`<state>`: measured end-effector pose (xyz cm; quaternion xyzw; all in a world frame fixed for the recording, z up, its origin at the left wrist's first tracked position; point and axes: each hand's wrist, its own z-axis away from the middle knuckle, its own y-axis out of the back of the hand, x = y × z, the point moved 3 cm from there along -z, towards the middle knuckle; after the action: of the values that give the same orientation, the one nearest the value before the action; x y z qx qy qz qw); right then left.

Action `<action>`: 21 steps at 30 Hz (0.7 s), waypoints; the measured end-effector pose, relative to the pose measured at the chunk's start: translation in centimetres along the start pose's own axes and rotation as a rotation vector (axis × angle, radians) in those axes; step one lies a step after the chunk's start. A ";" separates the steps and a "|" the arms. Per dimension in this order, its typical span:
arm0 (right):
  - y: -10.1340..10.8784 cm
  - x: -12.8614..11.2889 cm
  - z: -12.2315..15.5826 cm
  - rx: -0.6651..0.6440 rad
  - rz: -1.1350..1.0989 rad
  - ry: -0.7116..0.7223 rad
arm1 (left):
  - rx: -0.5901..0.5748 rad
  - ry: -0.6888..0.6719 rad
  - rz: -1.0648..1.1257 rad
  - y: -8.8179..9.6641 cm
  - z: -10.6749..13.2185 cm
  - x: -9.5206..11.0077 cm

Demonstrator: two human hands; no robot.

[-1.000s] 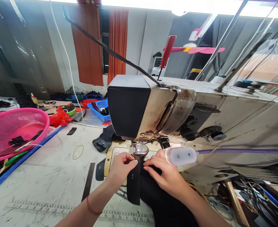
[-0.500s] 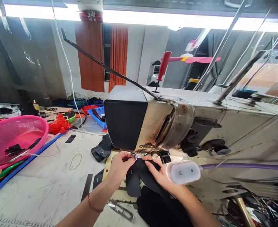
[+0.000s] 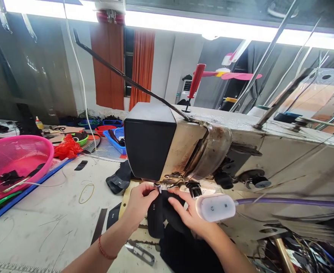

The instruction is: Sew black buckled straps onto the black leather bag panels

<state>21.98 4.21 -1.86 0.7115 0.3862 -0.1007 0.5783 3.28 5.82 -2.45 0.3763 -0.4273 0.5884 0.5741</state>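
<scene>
Below the head of a sewing machine, my left hand pinches the edge of a black fabric piece with small white print on it. That edge lies right by the presser foot. My right hand rests on the fabric's other side, thumb and index finger stretched out and apart. A larger black cloth hangs below, partly under my right forearm. Thread snips lie close to my left wrist. The needle's tip is too small to make out.
A white lamp on a purple cable sits beside my right hand. More black pieces lie left of the machine. At the far left stands a pink basket, with a blue basket farther back. A red screwdriver stands upright on the machine.
The whole view has shifted slightly. The printed black strip looks narrower and more turned by my left fingers. My right thumb and index finger are farther apart.
</scene>
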 end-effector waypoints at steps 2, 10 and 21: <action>0.8 -1.9 1.1 0.028 0.100 0.095 | 0.006 0.032 -0.001 0.5 1.4 -0.1; 0.3 -7.2 4.1 0.230 0.429 0.553 | -0.127 0.463 0.530 1.9 4.3 0.7; 0.9 -8.3 4.3 0.258 0.396 0.577 | -0.197 0.363 0.240 1.7 4.8 -1.3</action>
<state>18.19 -3.29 2.38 0.8386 0.3724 0.1698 0.3596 1.42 0.93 -2.06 0.1529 -0.4139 0.6661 0.6013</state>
